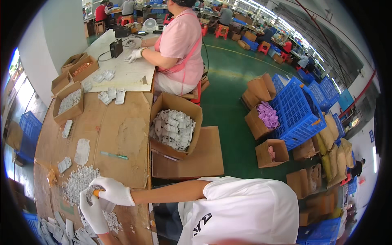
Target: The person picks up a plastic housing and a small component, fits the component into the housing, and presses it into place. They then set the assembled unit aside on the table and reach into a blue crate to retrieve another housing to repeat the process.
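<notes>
In white gloves, the right hand [114,191] has its fingers clenched on an orange piece [97,192], mostly hidden, over the lower part of the surface [126,163], between its side edges. The left hand [93,212] curls alongside; I cannot tell what its fingers grip. Small white parts [77,183] blur together beside them; white casings [61,230] are cut off at the bottom.

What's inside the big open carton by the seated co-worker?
The carton holds a jumbled heap of white plastic parts. Only the top layer shows; the heap covers the bottom, so anything deeper can't be seen.
</notes>
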`<state>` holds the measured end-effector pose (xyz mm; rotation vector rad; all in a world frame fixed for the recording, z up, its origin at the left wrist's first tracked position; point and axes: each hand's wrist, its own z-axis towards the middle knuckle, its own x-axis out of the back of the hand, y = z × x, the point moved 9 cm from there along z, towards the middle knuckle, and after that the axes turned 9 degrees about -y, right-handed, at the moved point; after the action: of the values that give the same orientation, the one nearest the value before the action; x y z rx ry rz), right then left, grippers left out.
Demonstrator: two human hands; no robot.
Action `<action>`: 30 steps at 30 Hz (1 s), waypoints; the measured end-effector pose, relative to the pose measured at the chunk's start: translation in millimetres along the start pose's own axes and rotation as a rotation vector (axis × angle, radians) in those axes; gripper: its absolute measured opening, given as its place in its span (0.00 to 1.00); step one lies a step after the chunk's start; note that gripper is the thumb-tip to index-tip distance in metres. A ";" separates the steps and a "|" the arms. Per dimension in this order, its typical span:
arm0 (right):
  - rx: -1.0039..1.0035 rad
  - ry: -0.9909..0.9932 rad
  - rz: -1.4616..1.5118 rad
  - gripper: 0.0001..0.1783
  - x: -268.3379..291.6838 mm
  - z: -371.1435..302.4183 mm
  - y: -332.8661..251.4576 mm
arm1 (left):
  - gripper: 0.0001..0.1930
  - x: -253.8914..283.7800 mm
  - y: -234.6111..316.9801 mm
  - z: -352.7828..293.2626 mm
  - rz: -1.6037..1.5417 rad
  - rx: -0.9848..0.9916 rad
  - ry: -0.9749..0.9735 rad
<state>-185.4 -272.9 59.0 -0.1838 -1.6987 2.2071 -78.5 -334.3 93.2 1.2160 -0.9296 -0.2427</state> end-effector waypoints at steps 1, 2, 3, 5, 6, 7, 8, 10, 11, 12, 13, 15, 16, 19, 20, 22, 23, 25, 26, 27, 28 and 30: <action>-0.003 0.031 0.059 0.15 -0.1 -2.8 5.0 | 0.07 -0.7 0.2 -0.2 0.036 0.029 -0.024; -0.017 0.014 0.081 0.15 2.7 -3.7 4.5 | 0.08 -1.5 2.1 1.2 0.055 0.001 -0.037; -0.079 -0.041 0.111 0.15 2.3 -2.8 7.6 | 0.08 0.1 2.2 -1.1 0.057 0.005 -0.026; -0.128 -0.106 0.086 0.15 2.3 -3.5 0.2 | 0.08 0.1 7.1 -4.2 0.126 -0.002 -0.031; -0.117 -0.108 0.084 0.15 -0.1 -1.4 -0.4 | 0.10 4.6 9.9 -7.5 0.220 -0.025 0.021; -0.071 -0.111 0.065 0.15 -3.8 1.1 -2.2 | 0.10 6.8 14.3 -8.7 0.223 -0.033 0.029; -0.030 -0.118 0.050 0.15 -7.1 0.2 -9.7 | 0.11 7.9 20.9 -14.9 0.243 -0.012 0.037; -0.014 -0.118 0.006 0.14 -9.3 -4.0 -18.8 | 0.12 10.9 24.9 -23.6 0.265 0.009 0.054; -0.012 -0.110 -0.039 0.14 -7.8 -6.0 -20.7 | 0.13 6.3 24.3 -24.2 0.272 -0.022 0.050; -0.014 -0.115 -0.040 0.14 -8.7 -7.1 -18.4 | 0.14 2.5 23.8 -25.1 0.278 -0.053 0.047; 0.016 -0.074 -0.096 0.14 -5.5 -8.3 -17.9 | 0.14 1.0 21.3 -24.9 0.275 -0.048 0.050; 0.053 -0.042 -0.152 0.14 -2.0 -11.7 -20.4 | 0.13 0.8 23.6 -24.3 0.314 -0.039 0.048; 0.077 -0.046 -0.163 0.15 0.2 -12.0 -20.8 | 0.13 0.3 23.9 -24.0 0.332 -0.033 0.046; 0.161 0.055 -0.122 0.14 7.2 -18.3 -36.8 | 0.13 -1.0 26.0 -23.7 0.266 -0.048 0.046; 0.058 0.085 -0.102 0.13 15.3 -22.3 -42.5 | 0.12 -1.9 25.0 -23.3 0.246 -0.040 0.045; 0.130 0.135 -0.260 0.14 18.4 -26.1 -49.1 | 0.14 0.9 27.3 -24.7 0.265 -0.059 0.067; 0.123 0.130 -0.261 0.14 17.2 -27.2 -47.6 | 0.16 1.5 29.8 -26.4 0.233 -0.050 0.055; 0.427 0.132 -0.533 0.14 5.9 -37.6 -77.3 | 0.20 0.1 33.6 -27.1 0.172 0.005 0.004; 0.423 0.127 -0.533 0.14 5.4 -37.9 -77.6 | 0.20 1.3 34.6 -26.8 0.169 0.010 0.004; 0.411 0.117 -0.563 0.13 4.4 -38.5 -77.8 | 0.20 -1.1 32.3 -26.2 0.077 0.030 -0.032; 0.399 0.108 -0.593 0.13 3.4 -39.1 -77.2 | 0.21 -3.9 29.6 -26.6 -0.014 0.049 -0.068; 0.380 0.083 -0.558 0.12 3.9 -39.3 -72.8 | 0.21 -2.0 26.0 -27.4 -0.036 0.071 -0.078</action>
<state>-162.8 -219.7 118.3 0.2608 -1.0816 1.9993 -68.0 -304.4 113.8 1.2968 -0.9914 -0.2895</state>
